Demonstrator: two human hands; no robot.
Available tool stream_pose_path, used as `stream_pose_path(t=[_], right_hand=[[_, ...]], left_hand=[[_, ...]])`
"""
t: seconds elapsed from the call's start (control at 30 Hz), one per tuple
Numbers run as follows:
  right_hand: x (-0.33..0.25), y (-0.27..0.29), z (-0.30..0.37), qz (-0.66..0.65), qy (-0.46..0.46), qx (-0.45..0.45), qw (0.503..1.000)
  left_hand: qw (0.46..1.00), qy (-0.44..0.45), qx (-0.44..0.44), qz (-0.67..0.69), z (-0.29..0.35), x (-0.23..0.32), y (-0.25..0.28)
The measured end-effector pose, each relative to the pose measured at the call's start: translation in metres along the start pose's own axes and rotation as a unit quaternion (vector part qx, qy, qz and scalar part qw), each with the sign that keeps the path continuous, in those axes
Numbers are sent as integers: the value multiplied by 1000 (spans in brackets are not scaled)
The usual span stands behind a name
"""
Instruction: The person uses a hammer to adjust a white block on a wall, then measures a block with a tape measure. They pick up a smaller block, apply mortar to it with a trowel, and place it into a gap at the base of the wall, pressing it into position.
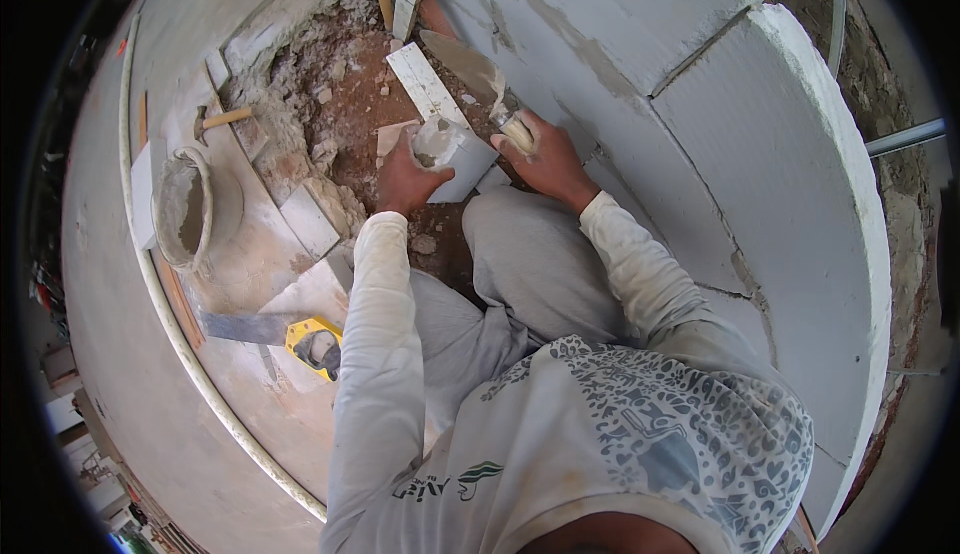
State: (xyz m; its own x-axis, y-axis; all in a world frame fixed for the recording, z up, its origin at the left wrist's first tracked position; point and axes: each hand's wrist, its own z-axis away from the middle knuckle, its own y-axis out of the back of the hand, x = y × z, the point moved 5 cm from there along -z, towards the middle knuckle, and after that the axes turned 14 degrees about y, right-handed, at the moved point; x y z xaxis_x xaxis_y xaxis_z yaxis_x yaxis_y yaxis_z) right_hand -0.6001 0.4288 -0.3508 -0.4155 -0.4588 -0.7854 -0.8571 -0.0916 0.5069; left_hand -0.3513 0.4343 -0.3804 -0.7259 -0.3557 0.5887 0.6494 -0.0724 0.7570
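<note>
a round bucket (228,206), its rim crusted grey, sits at left near a hammer (228,117), contents hard to make out, as the left hand (405,176) clamps a pale block (464,166) daubed with grainy mortar (437,142) over crumbly reddish soil (368,104). the right hand (553,159) is wrapped around the wooden handle (517,133) of a trowel (468,66) beside the smooth wall (610,64).

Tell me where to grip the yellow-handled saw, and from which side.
Probably by its yellow handle, coming from the right: that looped end lies beside the person's left sleeve, while the blade points left, away from the body.
</note>
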Motion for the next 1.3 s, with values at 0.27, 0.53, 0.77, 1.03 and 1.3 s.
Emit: stream_pose_path(t=[0.27,0.53,0.77,1.03,1.3], right_hand=[[-5,-16,-13,-12,-6,-13,1000],[20,-26,3,15,-23,-1,1000],[36,-39,10,44,-19,6,999],[47,-26,7,31,-49,-23,998],[31,-5,3,51,-47,-6,998]], left_hand=[[996,13,63,-68,-5,12,-8],[994,-62,85,-13,-9,-2,-4],[984,-48,103,137,-22,-4,-6],[980,-81,38,180,-36,-1,-24],[992,-89,-9,88,-45,9,-22]])
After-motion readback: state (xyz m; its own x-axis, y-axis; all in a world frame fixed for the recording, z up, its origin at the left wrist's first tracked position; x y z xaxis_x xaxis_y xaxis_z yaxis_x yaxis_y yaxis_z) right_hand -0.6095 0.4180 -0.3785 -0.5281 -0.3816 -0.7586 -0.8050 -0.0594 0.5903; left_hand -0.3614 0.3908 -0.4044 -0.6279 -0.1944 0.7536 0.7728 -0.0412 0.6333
